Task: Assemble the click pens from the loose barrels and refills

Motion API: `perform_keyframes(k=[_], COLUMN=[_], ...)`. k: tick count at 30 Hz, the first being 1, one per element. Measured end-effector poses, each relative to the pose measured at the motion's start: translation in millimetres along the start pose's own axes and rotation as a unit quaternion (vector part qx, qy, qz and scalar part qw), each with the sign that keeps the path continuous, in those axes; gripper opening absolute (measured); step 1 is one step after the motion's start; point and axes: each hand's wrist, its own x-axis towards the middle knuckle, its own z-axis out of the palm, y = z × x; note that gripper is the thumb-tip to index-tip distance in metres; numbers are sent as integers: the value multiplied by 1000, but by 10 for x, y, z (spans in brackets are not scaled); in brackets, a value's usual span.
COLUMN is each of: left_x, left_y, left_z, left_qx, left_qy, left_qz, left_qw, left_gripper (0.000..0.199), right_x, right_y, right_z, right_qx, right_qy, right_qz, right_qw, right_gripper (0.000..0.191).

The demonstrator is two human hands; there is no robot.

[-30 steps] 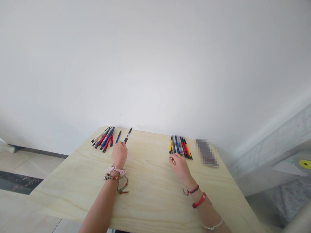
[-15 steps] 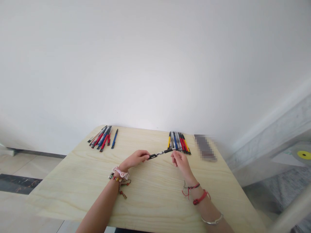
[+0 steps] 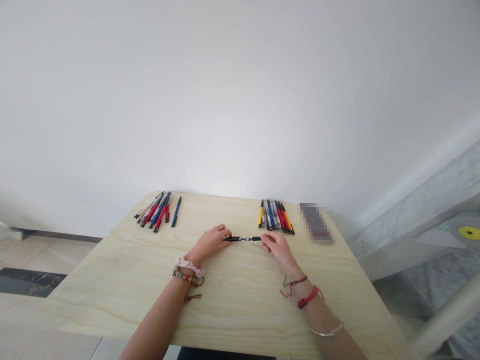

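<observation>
A black pen [image 3: 246,239] with a pale, silvery middle lies level between my two hands. Its left end is pinched in the fingers of my left hand [image 3: 213,242]. My right hand [image 3: 275,245] grips the opposite end with thumb and fingertips. Beyond my right hand is a row of pens [image 3: 276,217] in yellow, grey, blue and red, side by side with their black tips toward the wall. Over to the left, a looser heap of pens [image 3: 154,212] holds red, blue and grey ones. One blue pen [image 3: 176,211] lies apart, just right of that heap.
The pale wooden table [image 3: 123,290] backs onto a white wall [image 3: 232,100]. A dark flat object, blurred out [image 3: 317,225], lies near the table's right edge. Right of the table, a round yellow-centred shape [image 3: 468,232] shows.
The pen between my hands has gone from slanting up to the right to nearly level. My right fingers, lightly at its tip before, now close around that end.
</observation>
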Motion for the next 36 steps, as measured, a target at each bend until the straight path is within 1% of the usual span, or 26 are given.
perform_keyframes(k=[2, 4, 7, 10, 13, 17, 22, 27, 29, 31, 32, 34, 36], left_x=[-3, -9, -22, -32, -34, -32, -25, 1, 13, 21, 24, 27, 27], left_y=[-17, -42, -74, -70, -38, -22, -42, -46, -55, -63, -63, -44, 4], left_z=[-3, -15, -36, -42, -35, -20, 1, 31, 43, 54, 59, 68, 75], left_qx=[10, 12, 0, -16, -24, -20, -9, 11, 23, 30, 31, 31, 31], left_qy=[9, 8, 11, 14, -2, -9, 5, 0, -6, -1, 6, 20, 31], left_qz=[-16, -21, -11, 7, 21, 35, 40, 57, 61, 61, 60, 53, 41], left_qw=[1000, 1000, 1000, 1000, 999, 999, 999, 998, 998, 998, 998, 998, 998], left_gripper=[18, 16, 16, 22, 27, 28, 28, 20, 18, 20, 21, 24, 25], right_x=[-5, -11, -17, -14, -3, 18, 29, 17, 15, 16, 17, 17, 11], right_y=[-5, -12, -25, -36, -41, -21, 16, 15, 13, 14, 16, 16, 10], right_z=[-7, -11, -17, -43, -104, -184, -183, -136, -119, -101, -91, -63, -32], right_qx=[-82, -162, -223, -235, -236, -241, -258, -271, -260, -218, -180, -83, 7], right_qy=[-2, -8, -26, -36, -58, -84, -78, -64, -49, -32, -27, -28, -37], right_qz=[-32, -68, -98, -100, -87, -83, -93, -118, -132, -129, -115, -65, -12], right_qw=[996, 984, 970, 966, 966, 963, 958, 953, 955, 967, 977, 994, 999], right_gripper=[20, 13, 10, 14, 19, 17, 15, 8, 7, 9, 11, 18, 28])
